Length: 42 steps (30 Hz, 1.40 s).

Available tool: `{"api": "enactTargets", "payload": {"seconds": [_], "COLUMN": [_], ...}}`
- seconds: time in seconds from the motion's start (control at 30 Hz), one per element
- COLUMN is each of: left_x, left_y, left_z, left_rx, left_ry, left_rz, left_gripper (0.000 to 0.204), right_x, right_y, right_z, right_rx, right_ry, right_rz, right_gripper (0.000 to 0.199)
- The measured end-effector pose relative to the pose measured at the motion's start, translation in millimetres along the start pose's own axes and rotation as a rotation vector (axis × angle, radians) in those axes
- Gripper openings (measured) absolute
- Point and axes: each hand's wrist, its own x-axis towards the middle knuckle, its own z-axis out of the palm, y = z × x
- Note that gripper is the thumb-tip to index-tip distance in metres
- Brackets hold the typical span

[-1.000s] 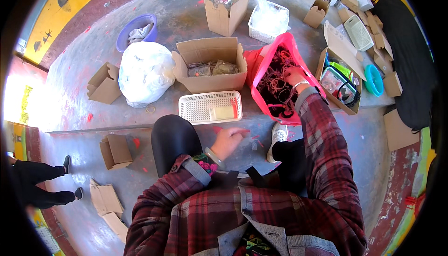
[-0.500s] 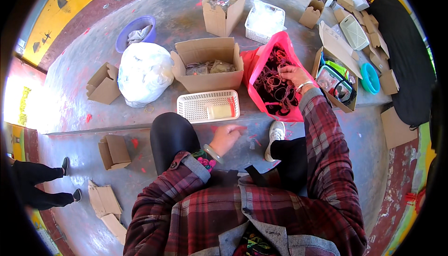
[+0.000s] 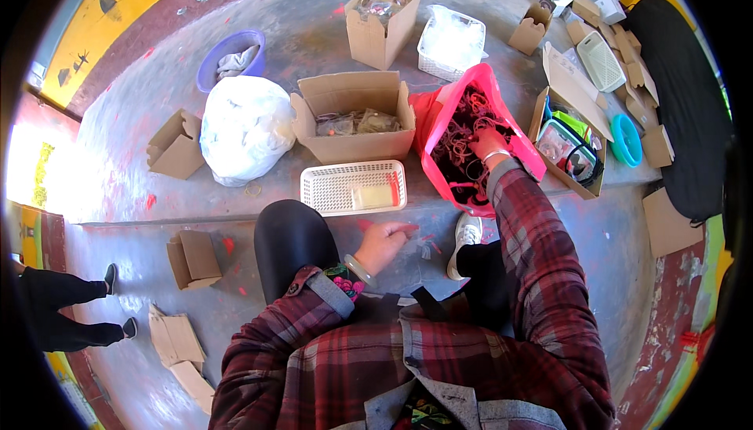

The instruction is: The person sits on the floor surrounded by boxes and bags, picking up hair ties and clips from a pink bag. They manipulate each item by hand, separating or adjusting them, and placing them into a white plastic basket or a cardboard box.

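Note:
My right hand reaches into a bright pink bag full of tangled dark red and pink cords. Its fingers are curled together on the cords, with the tips partly buried. Over my lap, my left hand is closed, thumb and forefinger together near a small reddish bit at their tips; what it holds is too small to name. Just beyond that hand is a white perforated basket with a pale, red-edged packet lying inside.
Behind the basket stands an open cardboard box of small plastic packets. To its left are a stuffed white plastic bag and a purple basin. A box of mixed items flanks the pink bag. Another person's legs show at far left.
My right hand has moved slightly down and left, deeper among the cords. The left hand stays closed over my lap, a little lower in view. The whole view has shifted slightly.

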Motion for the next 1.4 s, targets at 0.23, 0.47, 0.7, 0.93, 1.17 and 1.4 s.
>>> {"api": "enactTargets", "payload": {"seconds": [0.23, 0.47, 0.7, 0.93, 1.17, 1.4], "left_x": [2, 3, 5, -18, -38, -36], "left_y": [-1, -5, -12, 46, 71, 63], "left_z": [-2, -1, -2, -8, -2, -9], "left_rx": [0.023, 0.065, -0.039, -0.398, -0.626, -0.436], "left_ry": [-0.062, -0.049, -0.041, -0.249, -0.351, -0.253], "left_rz": [-0.070, -0.037, -0.065, -0.012, 0.035, 0.105], "left_gripper": [0.030, 0.030, 0.030, 0.025, 0.024, 0.024], "right_x": [-5, -19, -58, -136, -180, -188], "right_y": [-7, -12, -38, -106, -137, -141], "right_z": [-8, -41, -92, -125, -104, -100], "right_rx": [0.141, 0.853, 1.445, 1.568, 1.614, 1.418], "right_ry": [0.149, 0.048, -0.179, -0.515, -0.665, -0.686], "right_rz": [-0.025, 0.033, 0.040, -0.140, -0.184, -0.152], "right_gripper": [0.021, 0.007, 0.015, 0.014, 0.012, 0.025]}}
